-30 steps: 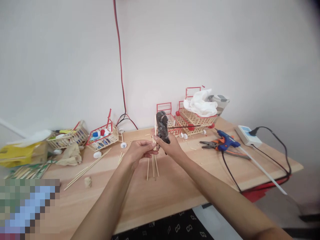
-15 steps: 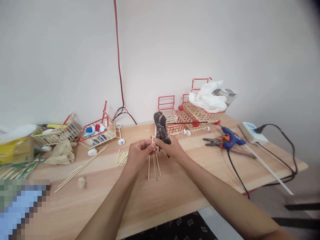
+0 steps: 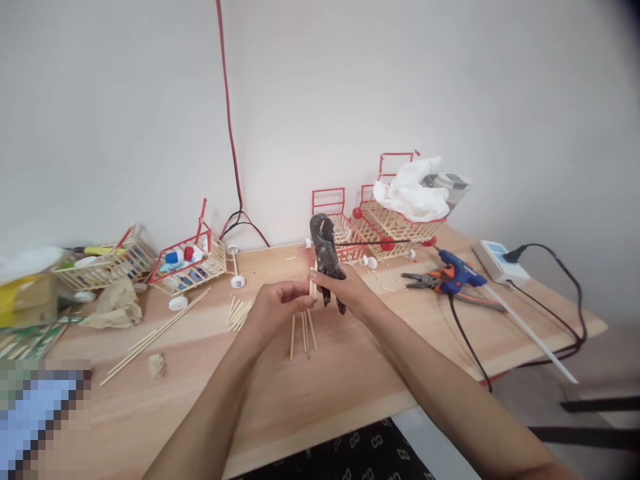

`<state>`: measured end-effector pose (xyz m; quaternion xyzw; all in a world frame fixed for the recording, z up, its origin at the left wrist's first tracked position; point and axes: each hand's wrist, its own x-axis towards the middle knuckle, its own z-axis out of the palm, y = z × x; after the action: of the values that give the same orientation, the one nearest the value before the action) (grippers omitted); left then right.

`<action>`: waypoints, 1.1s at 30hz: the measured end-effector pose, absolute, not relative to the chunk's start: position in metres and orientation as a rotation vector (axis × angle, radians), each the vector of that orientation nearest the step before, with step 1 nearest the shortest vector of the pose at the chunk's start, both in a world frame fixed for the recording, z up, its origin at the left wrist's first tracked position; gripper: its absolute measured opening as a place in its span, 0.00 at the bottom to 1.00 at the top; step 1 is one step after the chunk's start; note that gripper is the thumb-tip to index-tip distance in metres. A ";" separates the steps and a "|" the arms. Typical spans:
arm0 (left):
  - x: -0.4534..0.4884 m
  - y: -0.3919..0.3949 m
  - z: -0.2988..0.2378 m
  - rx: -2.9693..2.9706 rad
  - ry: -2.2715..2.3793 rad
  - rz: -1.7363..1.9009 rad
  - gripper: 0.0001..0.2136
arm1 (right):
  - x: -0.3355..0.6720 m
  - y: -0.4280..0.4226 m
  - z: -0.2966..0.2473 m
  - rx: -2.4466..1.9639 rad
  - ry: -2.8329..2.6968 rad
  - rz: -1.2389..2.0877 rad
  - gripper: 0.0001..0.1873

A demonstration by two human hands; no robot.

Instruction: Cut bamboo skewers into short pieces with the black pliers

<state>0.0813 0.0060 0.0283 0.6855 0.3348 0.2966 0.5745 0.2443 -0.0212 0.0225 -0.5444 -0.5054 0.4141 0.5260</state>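
Note:
My left hand [image 3: 285, 303] is closed, thumb and fingers pinching a few short wooden sticks [image 3: 313, 288] upright in front of me. My right hand [image 3: 353, 288] grips dark hand cutters [image 3: 327, 257] that look like pruning shears, the hooked jaw pointing up and the two handle ends showing below. The right thumb reaches toward the tops of the pinched sticks, beside the cutters. Just under my hands, several thin sticks [image 3: 304, 333] fan toward me; their upper ends are hidden. A pile of short cut sticks [image 3: 240, 313] lies left of them on the table.
Long sticks [image 3: 155, 339] and a crumpled lump [image 3: 157, 365] lie left. Red-trimmed stick carts [image 3: 193, 267] line the wall, one under a white bag [image 3: 417, 190]. Right are pliers [image 3: 425, 281], a blue glue gun [image 3: 463, 272] and a corded power strip [image 3: 500, 262].
The whole view has shifted slightly. My right hand has turned the cutters a little, and their handle ends now show apart below it. The left hand still pinches the sticks.

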 end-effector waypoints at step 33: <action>0.089 0.003 0.012 1.424 0.705 0.798 0.13 | 0.236 -0.020 0.008 -1.254 -1.424 0.725 0.16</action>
<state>0.0895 0.0032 0.0124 0.6219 0.3080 0.3485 0.6300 0.2363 -0.0195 0.0075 -0.5247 -0.5958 0.3034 0.5269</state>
